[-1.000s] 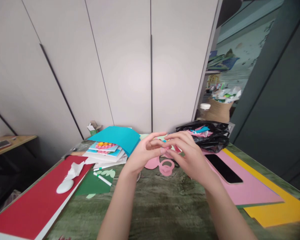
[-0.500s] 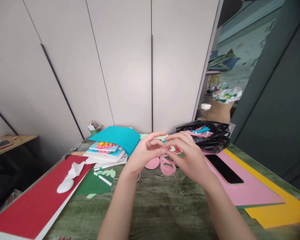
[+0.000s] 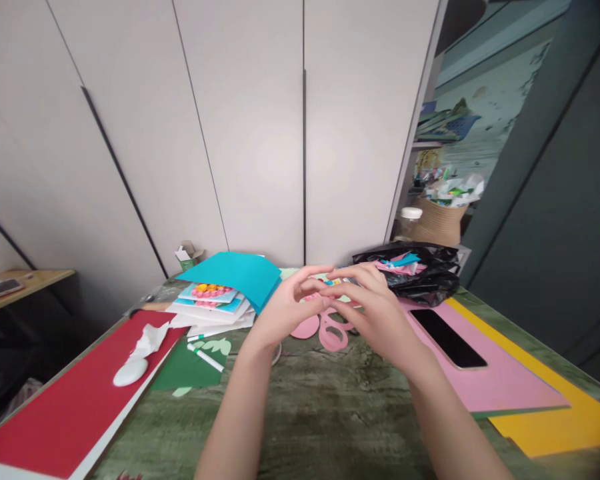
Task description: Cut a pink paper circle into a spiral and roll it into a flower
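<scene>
A small open box (image 3: 188,257) stands at the back left, its inside too small to make out. Toward the right, a black bag (image 3: 433,287) gapes around pink and blue paper scraps (image 3: 403,264); behind it come a clear jar (image 3: 406,230) with a white lid and a woven basket (image 3: 437,223) full of white packaging.

On the tabletop (image 3: 325,413), from the left, a red sheet (image 3: 80,407) bears a white oval thing (image 3: 130,373) touching a crumpled tissue (image 3: 151,339). Next, a blue sheet (image 3: 230,272) partly covers stacked cards (image 3: 213,310), near a marker (image 3: 207,359) on green paper (image 3: 187,373).

In the middle, the left hand (image 3: 295,307) and right hand (image 3: 373,310) arch together, thumb tips meeting. A looped pink strip (image 3: 334,347) hangs just below them, beside a pink disc (image 3: 305,328); I cannot tell which hand pinches it. Both hands block part of the clutter behind. Farther right, a phone (image 3: 447,338) lies on pink paper (image 3: 505,390), overlapping a yellow sheet (image 3: 555,427).
</scene>
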{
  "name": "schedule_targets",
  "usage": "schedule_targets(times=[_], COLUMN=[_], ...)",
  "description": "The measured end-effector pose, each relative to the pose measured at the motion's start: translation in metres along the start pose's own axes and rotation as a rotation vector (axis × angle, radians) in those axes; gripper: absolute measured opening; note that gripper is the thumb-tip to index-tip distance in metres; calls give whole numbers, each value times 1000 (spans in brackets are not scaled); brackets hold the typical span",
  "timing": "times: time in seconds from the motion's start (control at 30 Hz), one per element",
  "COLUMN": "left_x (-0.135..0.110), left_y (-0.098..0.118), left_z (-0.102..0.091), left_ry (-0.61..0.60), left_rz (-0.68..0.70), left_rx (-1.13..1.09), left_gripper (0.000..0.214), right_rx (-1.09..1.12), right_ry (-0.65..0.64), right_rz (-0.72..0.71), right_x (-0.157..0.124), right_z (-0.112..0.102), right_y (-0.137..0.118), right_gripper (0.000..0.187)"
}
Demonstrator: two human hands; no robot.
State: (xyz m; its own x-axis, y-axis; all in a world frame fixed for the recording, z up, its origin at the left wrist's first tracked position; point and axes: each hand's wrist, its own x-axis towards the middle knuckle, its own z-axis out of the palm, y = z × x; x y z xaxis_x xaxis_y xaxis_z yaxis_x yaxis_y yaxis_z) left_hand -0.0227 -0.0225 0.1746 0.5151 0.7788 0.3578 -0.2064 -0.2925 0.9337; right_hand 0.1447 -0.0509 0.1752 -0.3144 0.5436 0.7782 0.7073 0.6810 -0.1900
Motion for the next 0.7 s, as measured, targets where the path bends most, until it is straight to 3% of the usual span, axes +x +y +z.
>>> schedule_targets(times=[0.3,0.7], left_x=[-1,2], left_y=[2,-2], left_z=[3,6], left_ry=[-32,9], left_rz=[10,-16], left_rx=[38,-130], left_gripper=[54,53], right_rx=[14,52], right_ry=[78,112], right_rz=[57,41], right_x=[2,2], right_z=[-2,4], right_y=[-5,-6], right_gripper=[12,10])
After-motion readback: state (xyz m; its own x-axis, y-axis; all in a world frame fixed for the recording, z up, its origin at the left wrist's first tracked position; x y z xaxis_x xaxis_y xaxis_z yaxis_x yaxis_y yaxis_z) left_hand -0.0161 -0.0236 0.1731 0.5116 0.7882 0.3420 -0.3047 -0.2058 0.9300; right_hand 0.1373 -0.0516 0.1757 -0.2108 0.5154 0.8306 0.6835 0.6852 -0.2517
